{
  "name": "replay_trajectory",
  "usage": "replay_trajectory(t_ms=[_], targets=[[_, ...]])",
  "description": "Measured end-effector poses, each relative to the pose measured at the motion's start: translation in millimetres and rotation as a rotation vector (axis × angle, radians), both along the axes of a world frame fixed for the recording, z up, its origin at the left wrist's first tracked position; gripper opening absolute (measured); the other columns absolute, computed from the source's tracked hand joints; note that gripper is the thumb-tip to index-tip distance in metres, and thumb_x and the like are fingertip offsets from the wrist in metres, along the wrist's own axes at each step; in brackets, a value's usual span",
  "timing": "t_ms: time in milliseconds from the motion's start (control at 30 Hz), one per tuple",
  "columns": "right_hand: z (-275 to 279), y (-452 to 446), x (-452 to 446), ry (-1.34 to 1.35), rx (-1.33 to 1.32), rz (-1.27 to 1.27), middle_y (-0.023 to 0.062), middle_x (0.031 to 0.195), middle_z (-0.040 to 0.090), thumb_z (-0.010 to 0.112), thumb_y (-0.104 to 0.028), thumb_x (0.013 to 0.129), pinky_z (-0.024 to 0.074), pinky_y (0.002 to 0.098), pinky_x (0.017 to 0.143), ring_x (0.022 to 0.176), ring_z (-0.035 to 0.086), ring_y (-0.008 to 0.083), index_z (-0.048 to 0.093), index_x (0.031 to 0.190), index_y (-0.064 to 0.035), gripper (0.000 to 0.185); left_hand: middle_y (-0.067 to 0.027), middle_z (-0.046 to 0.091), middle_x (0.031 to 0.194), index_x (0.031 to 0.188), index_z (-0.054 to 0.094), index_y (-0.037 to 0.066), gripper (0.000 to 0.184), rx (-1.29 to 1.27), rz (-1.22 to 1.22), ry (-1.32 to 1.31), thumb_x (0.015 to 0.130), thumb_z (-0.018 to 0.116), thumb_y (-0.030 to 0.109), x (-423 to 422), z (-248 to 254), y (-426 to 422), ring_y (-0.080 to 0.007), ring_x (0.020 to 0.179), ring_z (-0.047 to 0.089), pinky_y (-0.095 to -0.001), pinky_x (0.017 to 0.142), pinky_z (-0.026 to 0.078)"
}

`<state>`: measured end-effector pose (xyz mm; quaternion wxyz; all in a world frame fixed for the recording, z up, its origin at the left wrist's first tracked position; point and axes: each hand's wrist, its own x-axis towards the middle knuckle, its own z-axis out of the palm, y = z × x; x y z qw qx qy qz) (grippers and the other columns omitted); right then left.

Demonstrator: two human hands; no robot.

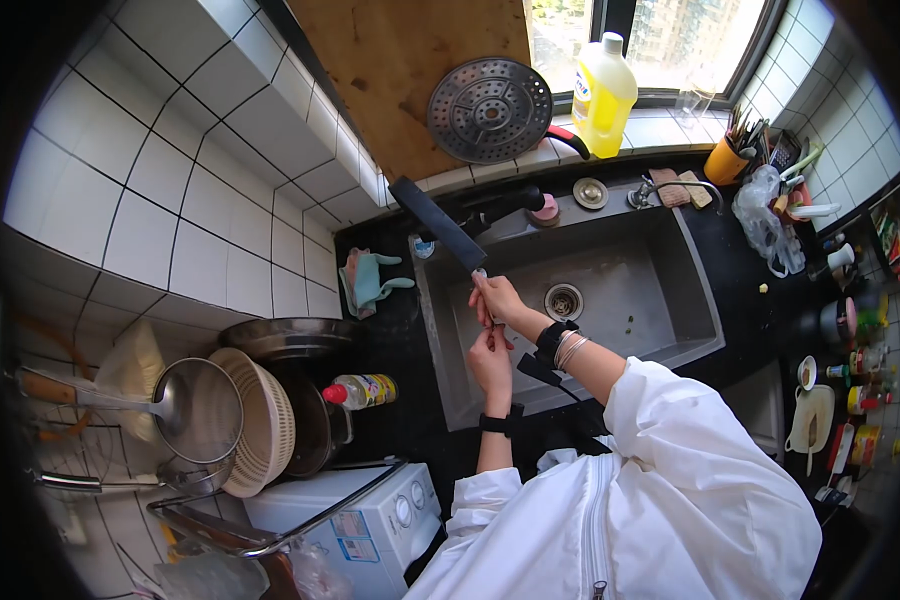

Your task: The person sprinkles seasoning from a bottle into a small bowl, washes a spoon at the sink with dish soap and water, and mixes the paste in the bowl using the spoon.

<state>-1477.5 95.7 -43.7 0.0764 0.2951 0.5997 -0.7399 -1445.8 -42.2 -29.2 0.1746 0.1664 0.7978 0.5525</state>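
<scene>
A kitchen knife (440, 225) with a broad dark blade is held over the left part of the grey sink (705, 350), its blade pointing away to the upper left. My right hand (500, 302) is closed round the handle near the blade. Just below it, my left hand (490, 362) has its fingers pinched together at the handle's lower end; the fingers hide most of the handle. Both wrists wear black bands. The sink drain (563, 301) lies to the right of my hands, and a few small scraps are on the basin floor.
A faucet (660, 190), sponges (675, 188) and a yellow detergent bottle (605, 95) stand behind the sink. A perforated steamer plate (490, 110) leans on a wooden board (400, 60). Left are rubber gloves (367, 280), a red-capped bottle (362, 391) and a cream colander (260, 420).
</scene>
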Motion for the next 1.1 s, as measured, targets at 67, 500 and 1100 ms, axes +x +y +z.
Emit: replay_trajectory(t_ms=[67,500,1100], targets=[[-9.5,2.0,1.5,0.172,-0.257,-0.039,0.0137,0.083,0.066,0.040,-0.020,0.098,0.0521,0.0296,0.071,0.076,0.065,0.0177,0.054,0.109,0.0064,0.032,-0.0020,0.056,0.057,0.084,0.065,-0.001,0.027,0.112,-0.006,-0.131,0.095,0.051,0.020,-5.2,2.2,-3.7,-0.0066,0.043,0.048,-0.0233,0.040,0.034],[6.2,-2.5,29.6,0.222,-0.090,0.186,0.0077,0.102,0.066,0.045,-0.024,0.098,0.0453,0.0263,0.083,0.089,0.060,0.0114,0.066,0.106,0.0020,0.034,0.0015,0.052,0.062,0.083,0.060,0.003,0.025,0.307,0.099,-0.500,0.095,0.051,0.023,-26.0,-11.4,1.6,-0.0051,0.051,0.048,-0.0205,0.045,0.036],[-0.4,19.2,81.5,0.041,-0.057,-0.180,0.0011,0.104,0.067,0.035,-0.035,0.099,0.0383,0.0335,0.086,0.096,0.055,0.0111,0.066,0.108,-0.0123,0.039,-0.0019,0.065,0.083,0.091,0.067,0.000,0.010,0.315,-0.076,-0.309,0.086,0.061,0.007,-80.9,-18.5,45.8,-0.0089,0.076,0.058,-0.0221,0.070,0.043]])
